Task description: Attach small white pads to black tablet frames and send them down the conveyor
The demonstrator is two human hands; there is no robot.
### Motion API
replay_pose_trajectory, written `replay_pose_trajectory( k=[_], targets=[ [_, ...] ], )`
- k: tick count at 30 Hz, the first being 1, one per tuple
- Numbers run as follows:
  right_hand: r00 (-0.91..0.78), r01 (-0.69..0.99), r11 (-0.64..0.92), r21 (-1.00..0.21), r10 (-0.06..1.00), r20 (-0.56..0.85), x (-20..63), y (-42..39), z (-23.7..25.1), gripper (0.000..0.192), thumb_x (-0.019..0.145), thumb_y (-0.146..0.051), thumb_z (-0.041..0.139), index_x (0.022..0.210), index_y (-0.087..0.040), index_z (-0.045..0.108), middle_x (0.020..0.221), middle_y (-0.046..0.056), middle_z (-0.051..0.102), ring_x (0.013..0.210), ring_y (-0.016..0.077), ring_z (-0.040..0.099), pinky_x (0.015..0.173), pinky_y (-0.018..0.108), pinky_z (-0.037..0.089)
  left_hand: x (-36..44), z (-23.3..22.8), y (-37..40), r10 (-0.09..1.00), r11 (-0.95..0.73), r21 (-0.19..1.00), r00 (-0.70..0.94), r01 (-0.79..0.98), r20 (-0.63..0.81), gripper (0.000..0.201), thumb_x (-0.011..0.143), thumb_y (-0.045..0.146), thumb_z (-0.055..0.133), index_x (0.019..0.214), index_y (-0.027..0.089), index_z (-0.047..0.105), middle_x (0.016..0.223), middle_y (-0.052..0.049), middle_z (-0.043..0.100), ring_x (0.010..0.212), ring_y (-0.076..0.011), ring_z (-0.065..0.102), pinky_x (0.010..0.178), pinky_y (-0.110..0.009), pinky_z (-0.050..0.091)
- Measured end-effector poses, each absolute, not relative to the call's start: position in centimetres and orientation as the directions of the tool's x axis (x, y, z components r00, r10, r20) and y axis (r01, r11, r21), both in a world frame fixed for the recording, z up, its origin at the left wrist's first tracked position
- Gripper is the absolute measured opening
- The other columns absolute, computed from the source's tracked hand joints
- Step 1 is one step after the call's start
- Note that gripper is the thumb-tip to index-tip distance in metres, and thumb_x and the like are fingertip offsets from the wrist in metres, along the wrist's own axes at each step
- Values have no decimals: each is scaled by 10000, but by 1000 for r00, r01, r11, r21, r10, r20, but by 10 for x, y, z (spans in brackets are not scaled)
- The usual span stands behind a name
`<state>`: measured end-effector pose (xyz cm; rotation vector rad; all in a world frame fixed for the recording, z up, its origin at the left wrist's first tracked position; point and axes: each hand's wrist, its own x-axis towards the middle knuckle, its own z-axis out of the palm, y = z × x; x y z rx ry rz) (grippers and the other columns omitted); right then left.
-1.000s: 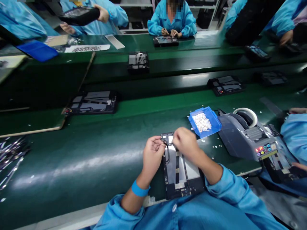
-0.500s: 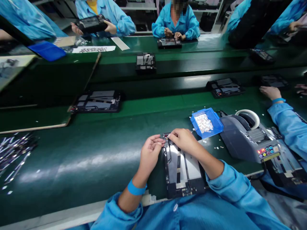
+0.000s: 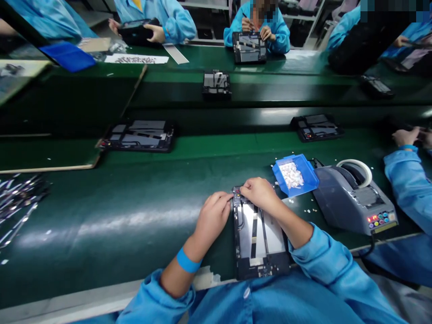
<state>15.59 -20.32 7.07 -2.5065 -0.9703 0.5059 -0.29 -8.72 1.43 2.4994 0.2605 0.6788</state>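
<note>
Lying under both hands, left hand [image 3: 212, 216] and right hand [image 3: 259, 192]: opened tablet [image 3: 258, 238].

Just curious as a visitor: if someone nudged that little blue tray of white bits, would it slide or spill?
The blue tray looks small and thin-walled, so probably light, and would likely slide on the smooth green belt. Its white pieces lie loose, and some already dot the belt, so a bump would likely scatter more.

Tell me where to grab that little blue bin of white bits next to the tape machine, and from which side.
Take the blue bin by its two side walls, from above and from the near side. It sits tilted, its open front toward the right hand, its far corner close to the tape dispenser. A grip across the walls likely keeps the white pieces inside.
</note>
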Motion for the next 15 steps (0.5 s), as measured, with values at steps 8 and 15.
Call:
replay_pose_trajectory(
  k=[8,15],
  targets=[
    [718,585,-745,-322,660,-221,151,-196,74,256,902,-329,576,787,-222,778,856,92,790,810,218,722,651,273,399,0,19,-82,173,-948,316,900,41,401,350,999,157,492,1300,176,671,1158,-122,725,993,-261,656,888,-398,551],
    [679,620,-718,-317,693,-241,161,-192,72,244,891,-342,623,753,-217,779,858,108,792,812,242,729,650,281,420,7,26,-75,95,-964,265,944,8,317,376,981,154,526,1310,249,681,1191,-115,721,983,-260,639,837,-381,516]
  ],
)
